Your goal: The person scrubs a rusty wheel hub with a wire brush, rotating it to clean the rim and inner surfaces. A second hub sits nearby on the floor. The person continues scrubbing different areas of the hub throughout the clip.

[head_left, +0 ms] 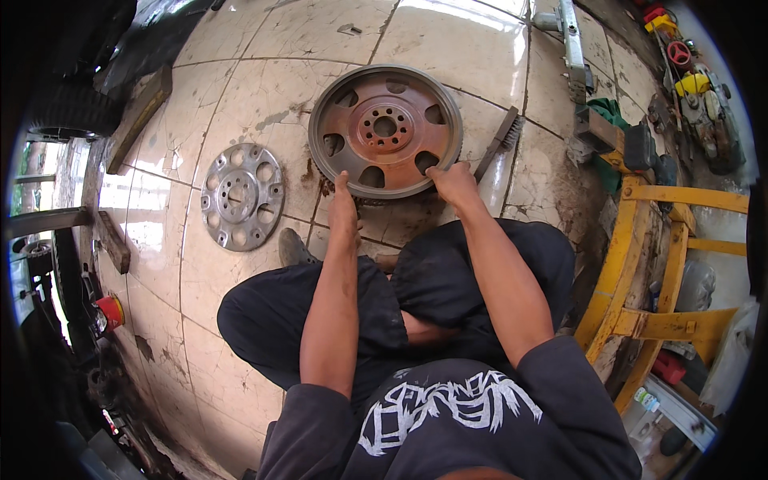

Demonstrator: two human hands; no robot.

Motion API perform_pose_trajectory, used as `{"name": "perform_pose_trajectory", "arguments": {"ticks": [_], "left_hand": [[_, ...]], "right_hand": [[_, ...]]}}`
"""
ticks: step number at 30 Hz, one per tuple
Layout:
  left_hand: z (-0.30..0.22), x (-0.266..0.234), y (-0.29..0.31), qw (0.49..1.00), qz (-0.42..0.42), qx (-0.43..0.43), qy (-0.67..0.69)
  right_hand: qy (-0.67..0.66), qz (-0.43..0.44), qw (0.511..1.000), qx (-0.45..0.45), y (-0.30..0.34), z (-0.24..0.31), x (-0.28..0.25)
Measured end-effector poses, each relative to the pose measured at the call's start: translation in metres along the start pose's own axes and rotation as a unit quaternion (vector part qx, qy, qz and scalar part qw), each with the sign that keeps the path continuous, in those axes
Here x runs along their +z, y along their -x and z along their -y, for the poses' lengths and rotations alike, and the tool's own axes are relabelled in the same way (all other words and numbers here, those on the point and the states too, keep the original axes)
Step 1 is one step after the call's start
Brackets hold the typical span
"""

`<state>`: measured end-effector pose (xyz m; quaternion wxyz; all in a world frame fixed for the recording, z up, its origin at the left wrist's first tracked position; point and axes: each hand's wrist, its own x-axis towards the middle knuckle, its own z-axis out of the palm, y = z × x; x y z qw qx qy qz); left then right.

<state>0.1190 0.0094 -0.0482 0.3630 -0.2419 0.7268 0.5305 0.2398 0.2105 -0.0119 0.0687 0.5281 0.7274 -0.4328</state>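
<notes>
A large round flywheel [384, 156], rusty red-brown with a grey toothed rim, stands in front of me. Bolt holes ring its centre hole, and several wider openings sit further out. My left hand [342, 206] grips the near left rim, thumb on the face and fingers hidden behind the edge. At the near right rim, my right hand [454, 186] is closed the same way. On the floor to the left lies a thinner silver metal disc [224, 216] with round holes. A wire brush [502, 138] with a long handle rests just right of the flywheel.
Cracked beige tiles [264, 96] make up the floor. A yellow metal frame [616, 280] stands close on my right, with tools and machine parts beyond it. Wooden blocks [140, 120] and a tyre [72, 112] are at the left. A small metal piece [350, 30] lies at the far side.
</notes>
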Motion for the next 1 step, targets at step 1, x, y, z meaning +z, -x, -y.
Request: {"name": "perform_pose_trajectory", "arguments": {"ticks": [1], "left_hand": [[0.0014,-0.0024,-0.0044,1.000,0.004,-0.004,-0.018]], "right_hand": [[-0.001,-0.001,1.000,0.001,0.0000,-0.0017,-0.0008]]}}
